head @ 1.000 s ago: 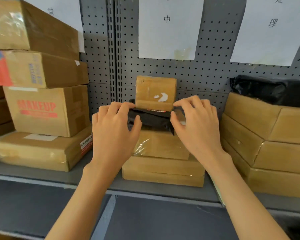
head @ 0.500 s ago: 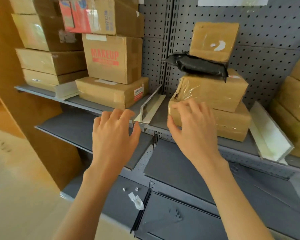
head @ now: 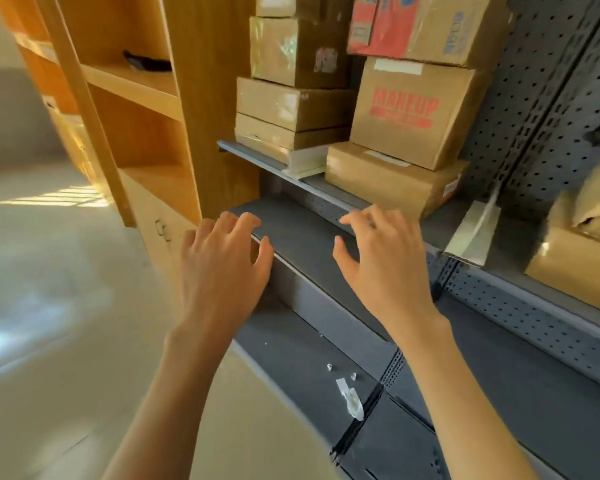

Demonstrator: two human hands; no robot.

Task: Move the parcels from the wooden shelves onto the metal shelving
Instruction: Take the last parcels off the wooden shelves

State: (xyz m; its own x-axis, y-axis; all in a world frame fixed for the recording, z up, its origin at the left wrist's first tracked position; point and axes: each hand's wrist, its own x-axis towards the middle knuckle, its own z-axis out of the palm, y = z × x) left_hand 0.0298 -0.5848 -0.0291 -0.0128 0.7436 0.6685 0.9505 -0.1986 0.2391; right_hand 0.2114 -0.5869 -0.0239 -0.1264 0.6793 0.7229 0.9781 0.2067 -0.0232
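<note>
While both hands hang empty in front of the shelving, the step in hand looks like the return trip: going back to the wooden shelves for another parcel. The metal shelving fills the right of the view, its pegboard back grey and perforated. Its upper shelf carries two stacks side by side. One has a large box printed MAKEUP resting on a flat carton, with a red-printed box on top. Just beside it to the left, smaller plain cartons are piled several high. A further parcel pile shows at the right edge, blurred. The lower metal shelf under the hands is bare, and so is the bottom one, save for a scrap of white tape.

The wooden shelves stand to the left, touching the metal unit's side. Only one small dark parcel can be seen there, lying on an upper board; the compartments below it look empty, though the far-left part is too blurred to tell.

The left hand has its grip slack, fingers spread, holding nothing. The right hand is likewise loose and empty. Next, I judge, comes a turn left and a reach up to the dark parcel; being soft and small, it should lift with one hand.
</note>
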